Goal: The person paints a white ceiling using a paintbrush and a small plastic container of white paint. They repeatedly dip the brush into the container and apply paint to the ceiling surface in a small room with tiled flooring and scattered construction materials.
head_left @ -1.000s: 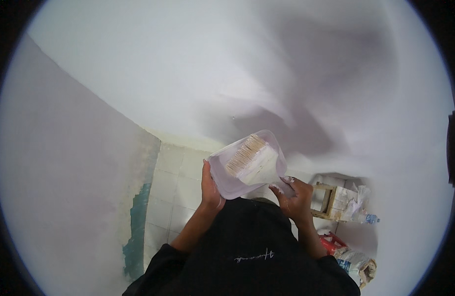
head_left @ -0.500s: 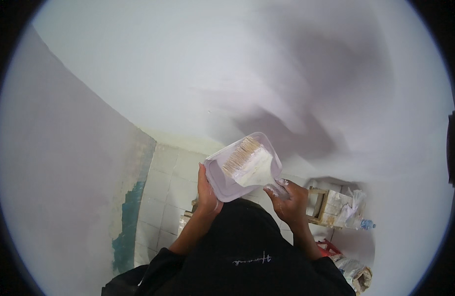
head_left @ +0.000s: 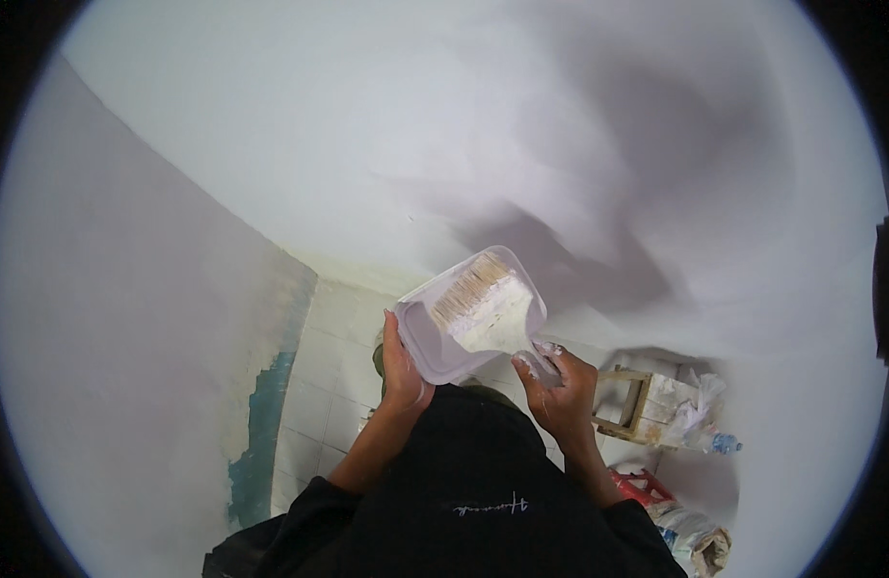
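Observation:
A shallow, pale lilac paint tray is held up in front of my body. My left hand grips it by the left side, thumb along the rim and the other fingers hidden beneath. Over the tray lies a wide paintbrush with tan bristles and a white-smeared body. Its handle is in my right hand, closed round it, with white paint on the fingers. The bristles point up and left inside the tray. I cannot tell whether they touch its bottom.
Ahead rises a white wall with shadows on it. A left wall has a teal patch low down. Below is tiled floor. At right stand a paint-spattered wooden stool, a plastic bottle, a red object and a sack.
The tray and brush have shifted slightly up and left in the picture, with both hands still on them. The view has also moved a little, showing more of the stool.

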`<state>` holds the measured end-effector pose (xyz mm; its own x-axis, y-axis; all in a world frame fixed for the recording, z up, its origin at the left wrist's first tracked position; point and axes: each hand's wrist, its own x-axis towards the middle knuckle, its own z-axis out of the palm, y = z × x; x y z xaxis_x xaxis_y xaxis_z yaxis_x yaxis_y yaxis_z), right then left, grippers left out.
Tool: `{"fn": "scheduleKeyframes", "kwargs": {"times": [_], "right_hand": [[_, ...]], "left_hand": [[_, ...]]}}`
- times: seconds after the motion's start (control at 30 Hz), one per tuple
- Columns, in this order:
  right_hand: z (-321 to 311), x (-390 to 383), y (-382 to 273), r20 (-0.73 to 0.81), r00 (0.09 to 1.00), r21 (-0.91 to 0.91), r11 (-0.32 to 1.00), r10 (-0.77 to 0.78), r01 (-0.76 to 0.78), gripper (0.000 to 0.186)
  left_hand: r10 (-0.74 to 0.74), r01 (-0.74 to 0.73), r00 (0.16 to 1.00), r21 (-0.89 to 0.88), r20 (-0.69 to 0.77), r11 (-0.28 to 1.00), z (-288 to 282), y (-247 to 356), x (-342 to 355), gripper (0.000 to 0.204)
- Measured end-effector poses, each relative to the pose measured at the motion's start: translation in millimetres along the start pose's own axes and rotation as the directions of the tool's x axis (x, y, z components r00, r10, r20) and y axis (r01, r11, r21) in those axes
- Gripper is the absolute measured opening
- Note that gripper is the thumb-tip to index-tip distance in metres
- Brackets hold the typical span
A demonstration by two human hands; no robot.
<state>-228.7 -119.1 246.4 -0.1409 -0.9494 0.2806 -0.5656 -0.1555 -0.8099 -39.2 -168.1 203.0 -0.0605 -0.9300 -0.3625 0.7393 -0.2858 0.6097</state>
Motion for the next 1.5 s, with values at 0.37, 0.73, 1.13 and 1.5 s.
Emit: {"fn": "scheduleKeyframes", "kwargs": {"times": [0.37,0.73,1.13,1.5], "right_hand": [[41,7,-25,-0.270,0.963,-0.056,0.998,0.006,-0.022,0.025],[52,12,4,-0.634,0.773,-0.051,0.998,-0.012,-0.027,0.023],[99,-26,6,-0.499,0.685,0.062,0.810,0.532,-0.583,0.037],[36,6,-87,-0.747,0.632,0.085,0.972,0.207,-0.217,0.028]], "left_hand": [[-0.036,0.028,0.994,0.076,0.105,0.997,-26,34,27,0.061],[-0.146,0.111,0.977,0.210,0.156,0.971,-59,35,36,0.059],[-0.135,0.117,0.988,0.203,0.080,0.972,-88,71,31,0.057],[-0.085,0.058,0.990,0.226,0.112,0.972,-87,87,37,0.058]]}}
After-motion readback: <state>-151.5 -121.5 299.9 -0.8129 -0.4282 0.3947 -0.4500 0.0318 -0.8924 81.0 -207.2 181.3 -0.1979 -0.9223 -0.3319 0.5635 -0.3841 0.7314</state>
